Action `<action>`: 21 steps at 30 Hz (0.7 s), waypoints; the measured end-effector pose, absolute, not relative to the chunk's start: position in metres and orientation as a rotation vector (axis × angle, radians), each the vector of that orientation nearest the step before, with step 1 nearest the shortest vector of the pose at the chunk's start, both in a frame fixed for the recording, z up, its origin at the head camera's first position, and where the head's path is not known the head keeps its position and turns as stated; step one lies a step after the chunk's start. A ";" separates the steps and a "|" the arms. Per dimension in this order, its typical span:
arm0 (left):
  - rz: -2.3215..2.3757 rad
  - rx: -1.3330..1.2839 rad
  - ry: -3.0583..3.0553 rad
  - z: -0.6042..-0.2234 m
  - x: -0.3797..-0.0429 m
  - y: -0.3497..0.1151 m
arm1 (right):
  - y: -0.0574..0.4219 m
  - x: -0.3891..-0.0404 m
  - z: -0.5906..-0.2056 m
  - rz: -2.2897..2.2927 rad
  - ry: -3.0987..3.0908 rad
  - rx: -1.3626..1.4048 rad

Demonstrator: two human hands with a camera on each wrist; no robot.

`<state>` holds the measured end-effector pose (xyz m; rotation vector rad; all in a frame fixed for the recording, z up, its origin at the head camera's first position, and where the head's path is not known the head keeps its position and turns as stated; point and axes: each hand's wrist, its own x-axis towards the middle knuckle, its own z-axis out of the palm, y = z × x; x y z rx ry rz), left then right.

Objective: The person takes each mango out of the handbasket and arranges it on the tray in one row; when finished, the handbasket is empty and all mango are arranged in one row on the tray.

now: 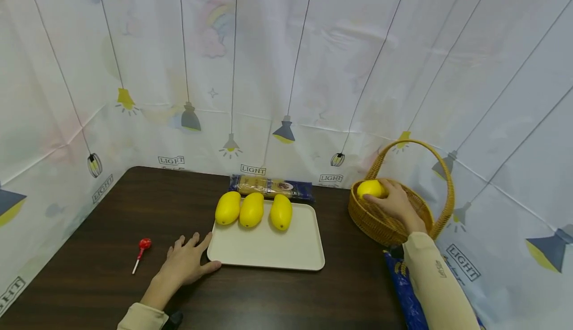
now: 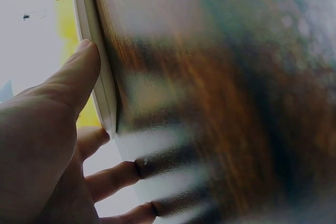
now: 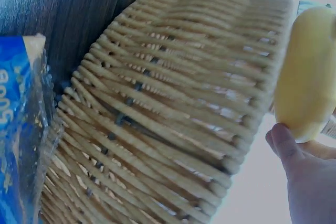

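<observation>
My right hand grips a yellow mango at the far left part of the wicker basket. In the right wrist view the thumb presses the lower end of that mango, which shows beyond the basket's woven rim. My left hand lies with spread fingers at the near left corner of the white tray. Its thumb touches the tray's edge in the left wrist view, while the other fingertips rest on the table. Three more yellow mangoes lie in a row along the tray's far side.
A red lollipop lies left of my left hand. Behind the tray is a blue-ended packet of pasta. Another blue packet lies under my right forearm, near the basket. The basket's tall handle arches over it. A printed curtain encloses the table.
</observation>
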<state>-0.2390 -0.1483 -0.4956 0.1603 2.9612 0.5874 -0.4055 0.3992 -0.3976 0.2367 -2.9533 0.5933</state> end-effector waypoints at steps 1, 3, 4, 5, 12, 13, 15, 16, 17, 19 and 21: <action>0.585 0.160 2.962 -0.496 -0.239 -0.149 | 0.397 -0.404 -0.396 0.593 -2.957 0.245; 0.584 0.161 2.962 -0.496 -0.239 -0.149 | 0.391 -0.402 -0.395 0.587 -2.960 0.269; 0.584 0.160 2.961 -0.495 -0.239 -0.149 | 0.389 -0.401 -0.394 0.582 -2.960 0.285; 0.585 0.160 2.960 -0.495 -0.239 -0.149 | 0.386 -0.399 -0.394 0.578 -2.959 0.306; 0.589 0.151 2.962 -0.494 -0.238 -0.148 | 0.363 -0.392 -0.392 0.573 -2.925 0.451; 0.587 0.151 2.963 -0.494 -0.238 -0.148 | 0.358 -0.391 -0.392 0.580 -2.925 0.474; 0.584 0.151 2.966 -0.495 -0.238 -0.148 | 0.350 -0.389 -0.393 0.587 -2.933 0.523; 0.583 0.152 2.967 -0.495 -0.238 -0.148 | 0.346 -0.388 -0.394 0.589 -2.935 0.552; 0.582 0.153 2.967 -0.495 -0.238 -0.148 | 0.342 -0.387 -0.394 0.585 -2.940 0.580; 0.580 0.154 2.969 -0.496 -0.238 -0.148 | 0.333 -0.385 -0.396 0.562 -2.936 0.638; 0.583 0.154 2.968 -0.495 -0.239 -0.148 | 0.325 -0.384 -0.398 0.544 -2.935 0.687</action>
